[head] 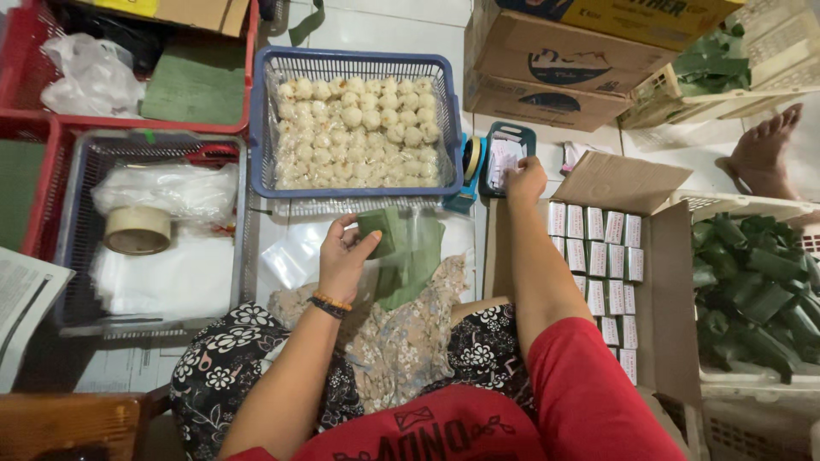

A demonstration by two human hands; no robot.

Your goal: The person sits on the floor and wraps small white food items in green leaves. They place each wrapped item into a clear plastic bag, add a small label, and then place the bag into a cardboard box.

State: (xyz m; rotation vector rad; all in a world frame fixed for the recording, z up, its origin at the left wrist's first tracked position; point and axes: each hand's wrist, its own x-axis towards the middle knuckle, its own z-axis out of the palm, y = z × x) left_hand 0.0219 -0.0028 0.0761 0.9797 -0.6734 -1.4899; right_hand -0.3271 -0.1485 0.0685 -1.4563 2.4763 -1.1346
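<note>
- Green leaf-wrapped parcel (pixel 381 232), folded flat, sits in the grip of the left hand (pixel 346 256), fingers curled around its near end and thumb pressed on top; a beaded bracelet (pixel 330 304) rings the wrist.
- Directly under that hand lie a clear plastic bag (pixel 299 253) and more green leaf pieces (pixel 413 266), spread over a floral cloth (pixel 401 337) on the person's lap.
- Just beyond the left hand stands a blue plastic basket (pixel 266 128) packed with pale round dough balls (pixel 357 132).
- The right hand (pixel 524 181) reaches forward, well apart from the left, its fingertips at a small dark-green tray (pixel 509 130) holding white slips; whether the fingers pinch anything cannot be told.
- Just to the right of that arm, an open cardboard box (pixel 662 299) holds rows of small white packets (pixel 598 256).
- Farther right, a white crate (pixel 735 205) is heaped with dark green leaf parcels (pixel 756 290); another person's bare foot (pixel 764 152) rests beyond it.
- To the left of the left hand, a grey basket (pixel 77 256) holds a roll of tape (pixel 137 230) and plastic sheets (pixel 166 189), with red crates (pixel 51 137) past it.
</note>
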